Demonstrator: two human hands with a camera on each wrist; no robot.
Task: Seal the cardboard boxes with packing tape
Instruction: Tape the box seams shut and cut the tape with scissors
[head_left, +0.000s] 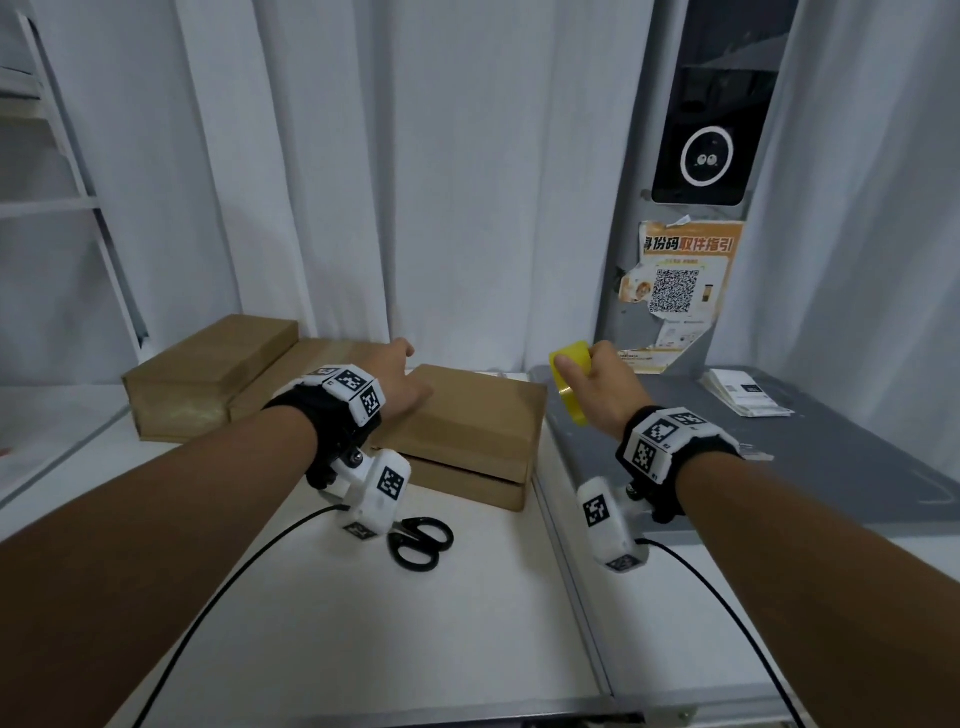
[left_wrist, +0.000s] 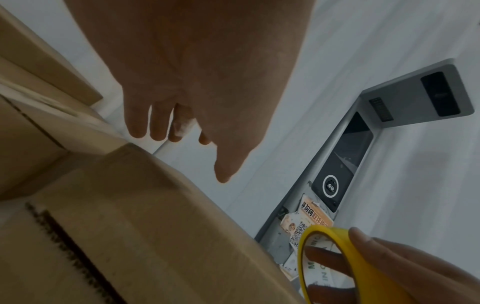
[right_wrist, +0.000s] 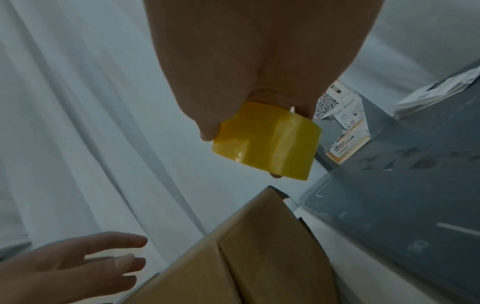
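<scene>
Three flat cardboard boxes lie on the white table. The nearest box (head_left: 467, 436) (left_wrist: 145, 216) (right_wrist: 259, 246) has its lid slightly raised; a second box (head_left: 306, 364) and a third box (head_left: 208, 364) lie behind it to the left. My left hand (head_left: 400, 382) (left_wrist: 182, 123) (right_wrist: 85, 261) hovers over the near box's far left corner with its fingers straight and spread, holding nothing. To the right of that box, in the air, my right hand (head_left: 597, 379) (right_wrist: 259, 92) grips a yellow roll of packing tape (head_left: 569, 379) (left_wrist: 337, 263) (right_wrist: 267, 142).
Black scissors (head_left: 421, 543) lie on the white table (head_left: 467, 597) in front of the near box. A grey platform (head_left: 779, 457) adjoins on the right, with a stack of papers (head_left: 743, 397) at its back. A grey kiosk pillar (head_left: 691, 208) and white curtains stand behind.
</scene>
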